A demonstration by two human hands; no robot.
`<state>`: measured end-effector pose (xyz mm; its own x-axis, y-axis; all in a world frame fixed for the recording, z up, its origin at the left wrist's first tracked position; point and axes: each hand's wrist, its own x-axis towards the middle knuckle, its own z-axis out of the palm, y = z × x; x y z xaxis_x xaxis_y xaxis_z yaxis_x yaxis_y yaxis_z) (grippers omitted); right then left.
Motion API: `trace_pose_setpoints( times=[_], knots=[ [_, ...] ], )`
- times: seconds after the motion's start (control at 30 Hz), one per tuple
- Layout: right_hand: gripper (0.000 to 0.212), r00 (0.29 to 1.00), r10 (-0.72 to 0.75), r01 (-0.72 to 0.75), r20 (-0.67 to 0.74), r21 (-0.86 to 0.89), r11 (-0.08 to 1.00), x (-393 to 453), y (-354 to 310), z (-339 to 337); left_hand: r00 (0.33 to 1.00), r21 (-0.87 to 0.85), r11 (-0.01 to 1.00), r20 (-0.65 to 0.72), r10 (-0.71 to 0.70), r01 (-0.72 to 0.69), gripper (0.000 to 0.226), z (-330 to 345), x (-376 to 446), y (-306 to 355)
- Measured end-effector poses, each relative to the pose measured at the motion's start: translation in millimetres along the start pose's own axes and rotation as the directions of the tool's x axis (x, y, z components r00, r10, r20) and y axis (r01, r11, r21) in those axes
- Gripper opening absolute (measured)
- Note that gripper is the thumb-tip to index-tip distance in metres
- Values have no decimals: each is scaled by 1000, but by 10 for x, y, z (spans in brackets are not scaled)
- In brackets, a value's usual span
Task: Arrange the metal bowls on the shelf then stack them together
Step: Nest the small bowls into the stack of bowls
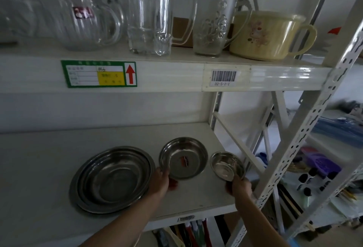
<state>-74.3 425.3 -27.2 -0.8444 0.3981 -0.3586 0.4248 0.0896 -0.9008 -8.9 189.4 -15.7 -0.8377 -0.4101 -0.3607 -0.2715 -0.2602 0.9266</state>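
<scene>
Three metal bowls sit in a row on the white lower shelf (39, 160). The large bowl (112, 178) is on the left, with another rim showing under it. The medium bowl (183, 157), with a small sticker inside, is in the middle. My left hand (161, 183) grips its near left rim. The small bowl (226, 165) is on the right, tilted, near the shelf's right front corner. My right hand (238, 186) holds it by its near rim.
A slotted white upright post (306, 129) stands just right of my right hand. The upper shelf holds glass jugs (86, 19), glass mugs (151, 13) and a beige plastic pot (269, 34). Utensils hang below the shelf's front edge. Cluttered shelves lie to the right.
</scene>
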Motion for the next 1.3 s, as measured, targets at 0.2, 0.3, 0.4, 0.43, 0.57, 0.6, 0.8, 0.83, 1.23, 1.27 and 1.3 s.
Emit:
trace_pose_setpoints(
  times=[0.2, 0.3, 0.4, 0.43, 0.57, 0.6, 0.8, 0.83, 1.23, 1.27, 1.3],
  knots=[
    [28, 990, -65, 62, 124, 29, 998, -61, -166, 277, 997, -77, 997, -74, 17, -23, 28, -361, 65, 250],
    [28, 985, -123, 115, 122, 74, 991, -154, -246, 517, 993, -53, 997, -113, 43, -49, 27, -621, 44, 350],
    [27, 981, -129, 116, 142, 102, 988, -252, -364, 743, 981, -36, 995, -173, 82, -89, 29, -885, 14, 422],
    [26, 978, -137, 119, 155, 118, 986, -275, -404, 815, 978, -38, 994, -187, 91, -99, 29, -966, 4, 438],
    [29, 968, -161, 138, 193, 130, 982, -380, -485, 1128, 967, -24, 995, -241, 84, -92, 32, -1303, 12, 463],
    [31, 963, -164, 140, 212, 122, 983, -431, -502, 1195, 965, -14, 996, -250, 82, -88, 32, -1376, 10, 465],
    [27, 922, -208, 193, 325, 77, 978, -768, -579, 1531, 956, -8, 1000, -294, 16, -19, 28, -1670, -82, 478],
    [27, 913, -214, 202, 347, 70, 977, -818, -581, 1585, 952, -4, 1000, -306, 5, -6, 28, -1717, -76, 464],
    [33, 821, -263, 367, 506, -116, 923, -1358, -544, 2027, 939, 165, 973, -331, -96, 158, 21, -2015, 77, 303],
    [33, 817, -251, 370, 518, -138, 919, -1399, -543, 2042, 940, 181, 970, -327, -97, 163, 23, -2035, 110, 278],
    [34, 810, -252, 384, 530, -155, 910, -1389, -507, 2085, 943, 191, 969, -321, -92, 159, 25, -2056, 161, 244]
  ],
)
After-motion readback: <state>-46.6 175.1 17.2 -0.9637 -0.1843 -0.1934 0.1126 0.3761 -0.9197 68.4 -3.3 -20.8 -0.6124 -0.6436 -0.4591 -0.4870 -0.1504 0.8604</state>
